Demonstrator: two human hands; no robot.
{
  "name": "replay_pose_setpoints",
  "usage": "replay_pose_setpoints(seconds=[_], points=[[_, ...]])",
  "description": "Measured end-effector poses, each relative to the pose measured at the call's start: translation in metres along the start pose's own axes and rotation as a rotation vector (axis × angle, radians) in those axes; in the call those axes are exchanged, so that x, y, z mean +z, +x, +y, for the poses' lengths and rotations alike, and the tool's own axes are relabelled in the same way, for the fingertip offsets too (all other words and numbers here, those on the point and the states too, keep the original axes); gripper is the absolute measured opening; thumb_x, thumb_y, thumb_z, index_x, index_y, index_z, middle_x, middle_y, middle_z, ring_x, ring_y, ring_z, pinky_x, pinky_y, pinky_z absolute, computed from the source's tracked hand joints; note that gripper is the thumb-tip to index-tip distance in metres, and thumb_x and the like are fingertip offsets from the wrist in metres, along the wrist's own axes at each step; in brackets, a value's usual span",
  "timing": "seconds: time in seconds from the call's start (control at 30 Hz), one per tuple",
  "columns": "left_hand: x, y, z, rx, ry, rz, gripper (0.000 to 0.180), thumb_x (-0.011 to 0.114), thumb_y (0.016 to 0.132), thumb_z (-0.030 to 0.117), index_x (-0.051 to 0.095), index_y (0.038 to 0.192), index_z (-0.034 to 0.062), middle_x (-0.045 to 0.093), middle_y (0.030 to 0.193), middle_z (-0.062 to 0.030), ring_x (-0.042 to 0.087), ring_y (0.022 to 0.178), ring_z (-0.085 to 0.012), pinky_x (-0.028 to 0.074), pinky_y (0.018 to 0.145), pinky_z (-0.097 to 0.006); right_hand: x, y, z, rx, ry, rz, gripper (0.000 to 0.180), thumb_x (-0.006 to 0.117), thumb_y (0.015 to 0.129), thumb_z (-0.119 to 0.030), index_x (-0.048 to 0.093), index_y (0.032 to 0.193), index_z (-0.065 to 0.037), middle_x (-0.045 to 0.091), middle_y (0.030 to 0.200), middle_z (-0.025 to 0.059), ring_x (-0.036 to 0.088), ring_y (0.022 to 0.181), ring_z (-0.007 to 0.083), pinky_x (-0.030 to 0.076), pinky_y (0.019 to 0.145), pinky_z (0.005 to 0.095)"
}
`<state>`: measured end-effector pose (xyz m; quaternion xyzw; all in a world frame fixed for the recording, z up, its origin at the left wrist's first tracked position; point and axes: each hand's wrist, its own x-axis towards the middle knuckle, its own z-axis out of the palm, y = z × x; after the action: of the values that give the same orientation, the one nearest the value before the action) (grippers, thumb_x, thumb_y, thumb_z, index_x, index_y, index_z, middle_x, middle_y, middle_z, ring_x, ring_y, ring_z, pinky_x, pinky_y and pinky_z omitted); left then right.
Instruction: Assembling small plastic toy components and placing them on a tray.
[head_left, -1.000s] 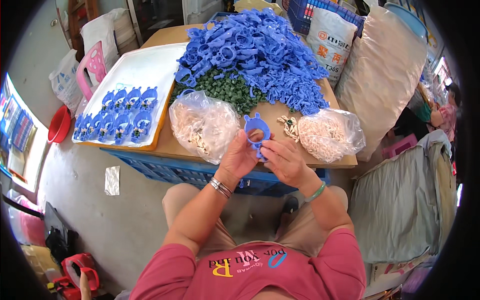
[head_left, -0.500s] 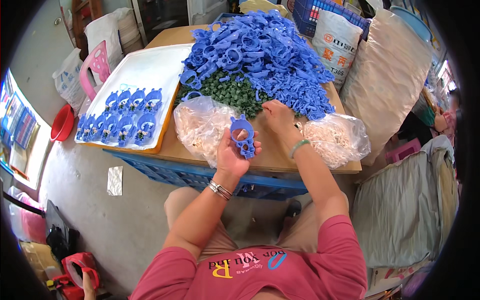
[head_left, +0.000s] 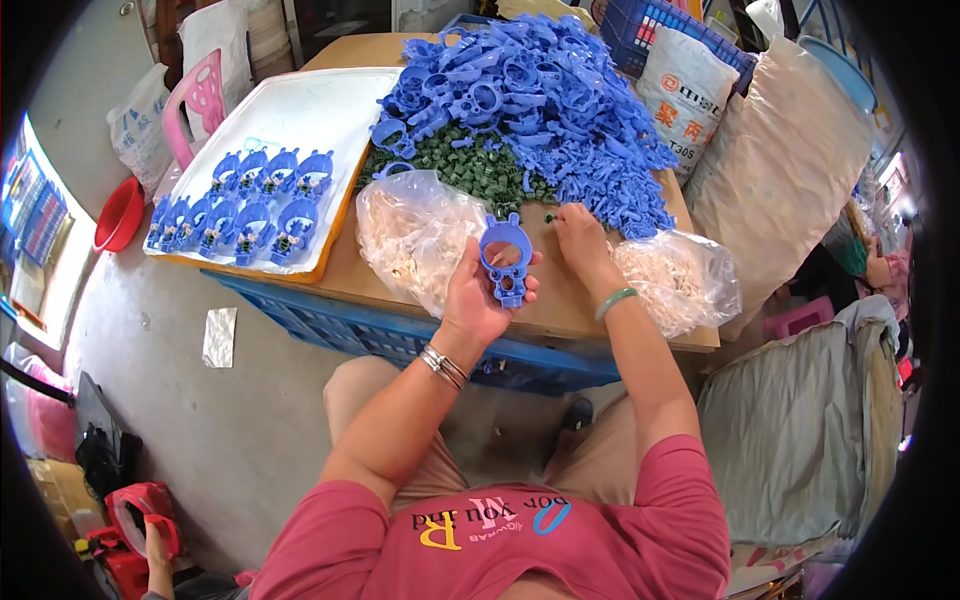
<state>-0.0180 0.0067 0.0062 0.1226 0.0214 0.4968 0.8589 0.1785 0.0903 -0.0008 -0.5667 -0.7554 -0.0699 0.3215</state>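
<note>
A blue plastic animal-shaped frame (head_left: 508,285), with two ears and a large round hole, rests upright in my left hand (head_left: 475,300), fingers curled behind it. My right hand (head_left: 583,240) is closed in a pinch on a small dark green plastic piece (head_left: 550,217), just off the edge of a heap of like green pieces (head_left: 465,165). Behind them rises a big pile of blue plastic parts (head_left: 520,85). Clear bags of small pale pink parts lie on either side of my hands: a left bag (head_left: 415,235) and a right bag (head_left: 680,275).
At the left of the cardboard-topped table (head_left: 560,315), a white tray (head_left: 310,110) holds several blue figures (head_left: 250,235) with small parts fitted. Large sacks (head_left: 800,150) stand along the right. A red basin (head_left: 120,215) and a pink chair (head_left: 200,95) are at the left.
My right hand has drawn back from the green heap, and a green piece now shows at its fingertips. My left hand still holds the blue frame, turned more upright.
</note>
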Motion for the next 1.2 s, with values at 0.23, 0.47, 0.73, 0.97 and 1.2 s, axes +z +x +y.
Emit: replay_pose_setpoints(seconds=[0.23,0.47,0.73,0.97,1.2], points=[[0.007,0.006,-0.016,0.046,0.037,0.075,0.046,0.034,0.09,0.047,0.045,0.114,0.0105,0.054,0.109,-0.0176,0.057,0.08,-0.0283,0.048,0.069,-0.042,-0.029,-0.021,-0.011,-0.141,-0.073,-0.078,0.013,0.057,0.075,-0.01,0.049,0.084,-0.004,0.055,0.082,0.0136,0.057,0.078,0.0298,0.046,0.065,0.0386],[-0.001,0.009,-0.017,-0.067,0.112,0.056,0.049,0.031,0.089,0.051,0.043,0.113,0.0098,0.055,0.104,-0.0165,0.057,0.074,-0.0287,0.048,0.063,-0.039,-0.087,-0.045,-0.046,-0.139,0.519,-0.002,0.021,0.061,0.07,0.003,0.057,0.09,-0.001,0.055,0.081,0.0106,0.057,0.071,0.0208,0.045,0.06,0.0284],[-0.004,0.011,-0.025,-0.273,0.158,0.139,0.046,0.028,0.09,0.051,0.048,0.098,0.0103,0.058,0.084,-0.0065,0.056,0.056,-0.0202,0.043,0.04,-0.031,-0.092,-0.064,-0.077,-0.238,0.848,-0.258,0.023,0.054,0.07,0.01,0.056,0.091,0.0,0.053,0.094,0.0108,0.058,0.078,0.0206,0.049,0.062,0.0294],[0.002,0.01,-0.031,-0.32,0.194,0.12,0.044,0.026,0.091,0.049,0.049,0.096,0.0122,0.056,0.079,-0.003,0.055,0.055,-0.0155,0.039,0.036,-0.026,-0.094,-0.058,-0.078,-0.368,0.53,-0.243,0.023,0.063,0.065,-0.003,0.06,0.087,-0.003,0.06,0.089,0.0084,0.056,0.083,0.0259,0.04,0.075,0.034],[0.0,0.006,-0.032,-0.244,0.297,0.097,0.045,0.024,0.091,0.049,0.05,0.096,0.0128,0.057,0.082,-0.003,0.055,0.06,-0.0173,0.039,0.04,-0.028,-0.092,-0.058,-0.08,-0.307,0.56,-0.338,0.021,0.063,0.064,-0.003,0.059,0.085,-0.002,0.059,0.088,0.0089,0.055,0.083,0.026,0.041,0.074,0.033]])
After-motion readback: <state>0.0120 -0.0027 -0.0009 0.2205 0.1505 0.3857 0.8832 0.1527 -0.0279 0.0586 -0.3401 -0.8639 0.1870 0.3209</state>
